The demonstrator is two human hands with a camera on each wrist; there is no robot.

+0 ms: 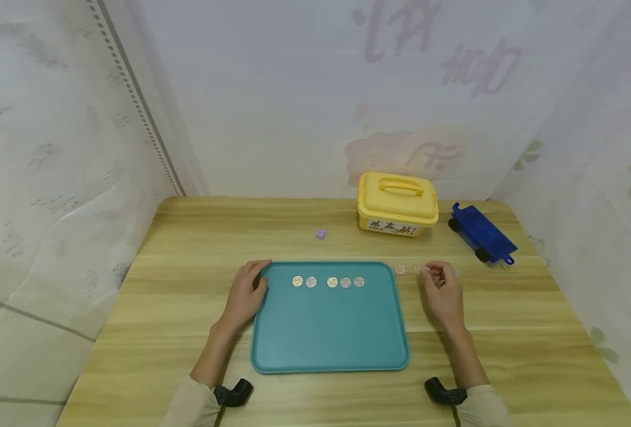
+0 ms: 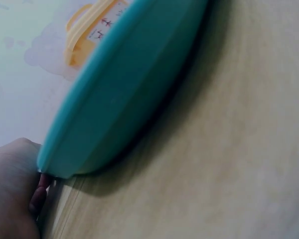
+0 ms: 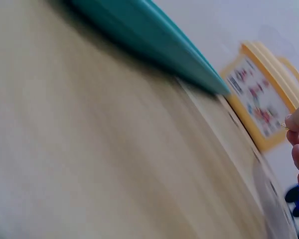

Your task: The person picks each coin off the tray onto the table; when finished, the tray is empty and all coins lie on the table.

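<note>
The teal tray (image 1: 330, 332) lies on the table with a row of gold and silver coins (image 1: 332, 282) near its far side, parted by a gap. At its far left corner my left hand (image 1: 244, 296) holds the rim, thumb on the near side of the corner; the left wrist view shows this hand (image 2: 12, 186) against the tray's end. Right of the tray, my right hand (image 1: 445, 296) pinches a small coin (image 3: 283, 125) between thumb and forefinger, just above the table. Other coins (image 1: 400, 270) lie beside that hand, partly hidden by it.
A yellow lidded box (image 1: 398, 204) with a handle stands behind the tray, to the right. Farther right is a blue toy trailer (image 1: 483, 233) with black wheels. A small purple block (image 1: 321, 234) lies behind the tray. White patterned sheets (image 1: 273, 101) hang around the table.
</note>
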